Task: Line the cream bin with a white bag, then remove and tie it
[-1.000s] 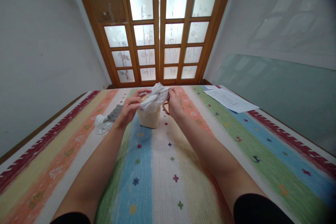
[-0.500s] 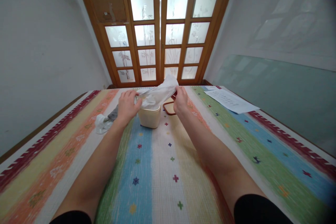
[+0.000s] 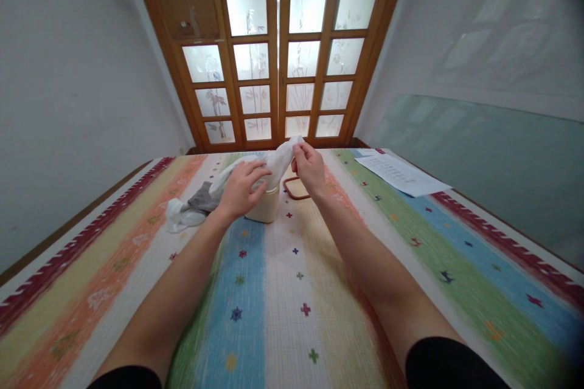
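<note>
A thin white plastic bag (image 3: 279,161) stretches over the top of a cream container (image 3: 264,206) on the striped cloth. My right hand (image 3: 310,167) pinches the bag's upper right end, raised above the container. My left hand (image 3: 244,187) lies against the bag at the container's left side, fingers apart and bent over the plastic. The container's opening is mostly hidden by the bag and my left hand. Just right of the container rests a lid with a brown-red rim (image 3: 297,197), flat on the cloth.
Left of my left hand lies a grey cloth (image 3: 203,197) beside another crumpled clear-white plastic bag (image 3: 180,216). Printed paper (image 3: 401,175) is at the table's far right. Behind the table stand wooden doors (image 3: 276,61) with glass panes.
My left hand has shifted right across the front of the bag. My right hand has moved slightly left and up, and the bag's end is now narrower and twisted. More grey cloth shows.
</note>
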Demonstrator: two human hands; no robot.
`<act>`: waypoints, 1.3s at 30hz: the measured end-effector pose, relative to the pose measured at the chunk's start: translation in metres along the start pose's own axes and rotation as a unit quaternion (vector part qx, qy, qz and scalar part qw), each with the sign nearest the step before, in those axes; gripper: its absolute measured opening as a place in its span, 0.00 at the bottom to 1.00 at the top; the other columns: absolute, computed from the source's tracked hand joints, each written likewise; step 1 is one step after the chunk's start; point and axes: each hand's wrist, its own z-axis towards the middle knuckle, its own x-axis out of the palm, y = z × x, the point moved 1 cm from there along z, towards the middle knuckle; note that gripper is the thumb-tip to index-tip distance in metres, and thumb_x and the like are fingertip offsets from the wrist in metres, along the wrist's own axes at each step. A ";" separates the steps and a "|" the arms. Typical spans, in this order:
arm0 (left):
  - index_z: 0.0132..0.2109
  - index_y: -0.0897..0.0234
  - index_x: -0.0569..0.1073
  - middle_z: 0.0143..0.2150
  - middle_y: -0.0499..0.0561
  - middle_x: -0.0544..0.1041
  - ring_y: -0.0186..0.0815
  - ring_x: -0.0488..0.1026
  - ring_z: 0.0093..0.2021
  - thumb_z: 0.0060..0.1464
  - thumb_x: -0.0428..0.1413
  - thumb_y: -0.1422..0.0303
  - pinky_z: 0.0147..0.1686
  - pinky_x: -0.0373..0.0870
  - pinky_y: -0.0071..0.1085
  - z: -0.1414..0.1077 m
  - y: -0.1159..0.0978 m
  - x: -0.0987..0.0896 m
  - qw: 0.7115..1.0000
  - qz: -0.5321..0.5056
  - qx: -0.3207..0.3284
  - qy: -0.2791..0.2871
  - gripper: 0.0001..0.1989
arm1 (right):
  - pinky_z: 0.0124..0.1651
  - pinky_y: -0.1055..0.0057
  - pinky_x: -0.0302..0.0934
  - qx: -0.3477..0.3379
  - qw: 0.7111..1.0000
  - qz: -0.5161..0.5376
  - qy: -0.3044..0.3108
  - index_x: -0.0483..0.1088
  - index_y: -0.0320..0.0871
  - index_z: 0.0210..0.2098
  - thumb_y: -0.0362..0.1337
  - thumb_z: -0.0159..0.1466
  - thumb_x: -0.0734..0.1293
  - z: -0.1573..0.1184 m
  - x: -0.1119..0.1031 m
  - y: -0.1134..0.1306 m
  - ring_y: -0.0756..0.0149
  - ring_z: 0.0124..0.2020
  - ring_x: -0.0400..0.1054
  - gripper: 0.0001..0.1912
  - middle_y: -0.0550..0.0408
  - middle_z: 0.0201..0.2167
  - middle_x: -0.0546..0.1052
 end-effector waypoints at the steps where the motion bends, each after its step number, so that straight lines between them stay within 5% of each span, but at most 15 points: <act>1: 0.54 0.58 0.78 0.61 0.55 0.77 0.46 0.71 0.63 0.67 0.53 0.64 0.67 0.61 0.50 0.000 -0.002 0.002 1.000 -0.001 -0.006 0.019 0.14 | 0.27 0.68 0.52 -0.012 0.999 -0.031 0.012 0.68 0.47 0.30 0.56 0.70 0.62 0.000 -0.002 0.002 0.68 0.21 0.59 0.21 0.61 0.18 0.65; 3: 0.51 0.58 0.79 0.54 0.54 0.81 0.46 0.75 0.57 0.69 0.50 0.63 0.67 0.61 0.51 0.000 -0.004 0.004 0.998 0.002 -0.025 0.065 0.14 | 0.30 0.67 0.53 -0.043 0.995 -0.087 0.003 0.65 0.46 0.25 0.54 0.70 0.63 0.000 -0.007 0.006 0.67 0.23 0.59 0.23 0.59 0.19 0.65; 8: 0.41 0.59 0.78 0.41 0.52 0.83 0.44 0.78 0.45 0.72 0.45 0.58 0.66 0.60 0.53 0.001 -0.007 0.009 0.991 0.046 -0.047 0.117 0.19 | 0.46 0.60 0.60 -0.165 0.969 -0.149 -0.106 0.69 0.47 0.33 0.47 0.71 0.63 -0.001 -0.015 0.023 0.57 0.39 0.66 0.14 0.52 0.33 0.74; 13: 0.37 0.59 0.79 0.41 0.55 0.83 0.48 0.75 0.50 0.71 0.47 0.55 0.65 0.57 0.57 -0.003 -0.003 0.014 0.990 0.096 -0.040 0.090 0.21 | 0.59 0.54 0.56 -0.238 0.939 -0.236 0.079 0.76 0.47 0.42 0.41 0.69 0.65 -0.003 -0.005 0.022 0.53 0.49 0.68 0.08 0.49 0.43 0.80; 16: 0.34 0.59 0.79 0.38 0.56 0.83 0.49 0.75 0.50 0.71 0.46 0.54 0.59 0.63 0.53 -0.006 0.004 0.014 0.989 0.119 -0.063 0.063 0.23 | 0.59 0.54 0.54 -0.212 0.928 -0.269 0.147 0.78 0.48 0.40 0.43 0.69 0.67 -0.004 0.002 0.012 0.57 0.41 0.69 0.09 0.52 0.34 0.80; 22: 0.37 0.59 0.76 0.34 0.53 0.82 0.46 0.78 0.41 0.72 0.45 0.56 0.62 0.61 0.55 -0.007 0.010 0.014 0.985 0.133 -0.080 0.069 0.21 | 0.32 0.66 0.50 -0.124 0.923 -0.252 0.262 0.71 0.45 0.20 0.52 0.72 0.62 -0.011 0.006 0.010 0.68 0.21 0.57 0.28 0.58 0.16 0.68; 26: 0.52 0.58 0.74 0.36 0.51 0.82 0.45 0.79 0.41 0.71 0.46 0.62 0.65 0.61 0.51 -0.006 0.011 0.015 0.990 0.090 -0.092 0.055 0.13 | 0.26 0.69 0.47 -0.035 0.926 -0.133 0.351 0.75 0.45 0.21 0.59 0.68 0.64 -0.016 0.003 0.024 0.71 0.18 0.57 0.29 0.60 0.13 0.67; 29: 0.53 0.57 0.76 0.43 0.52 0.82 0.45 0.77 0.48 0.69 0.47 0.66 0.62 0.65 0.48 -0.005 0.013 0.015 0.993 0.069 -0.073 0.068 0.15 | 0.26 0.70 0.51 0.022 0.912 -0.049 0.407 0.78 0.44 0.27 0.61 0.69 0.62 -0.016 0.000 0.029 0.70 0.18 0.60 0.30 0.60 0.14 0.68; 34: 0.50 0.57 0.81 0.54 0.55 0.79 0.46 0.75 0.56 0.64 0.48 0.71 0.61 0.68 0.49 -0.006 0.017 0.015 0.993 0.049 -0.059 0.086 0.18 | 0.34 0.69 0.54 -0.075 0.961 -0.157 0.215 0.77 0.45 0.31 0.46 0.70 0.65 -0.005 0.001 0.011 0.67 0.27 0.65 0.16 0.57 0.24 0.76; 39: 0.49 0.57 0.82 0.70 0.54 0.71 0.49 0.66 0.70 0.63 0.47 0.72 0.72 0.51 0.64 -0.007 0.016 0.015 0.991 0.048 -0.049 0.114 0.18 | 0.39 0.66 0.57 -0.125 0.938 -0.246 0.211 0.79 0.45 0.36 0.38 0.68 0.67 -0.002 0.008 -0.008 0.64 0.35 0.69 0.09 0.53 0.33 0.79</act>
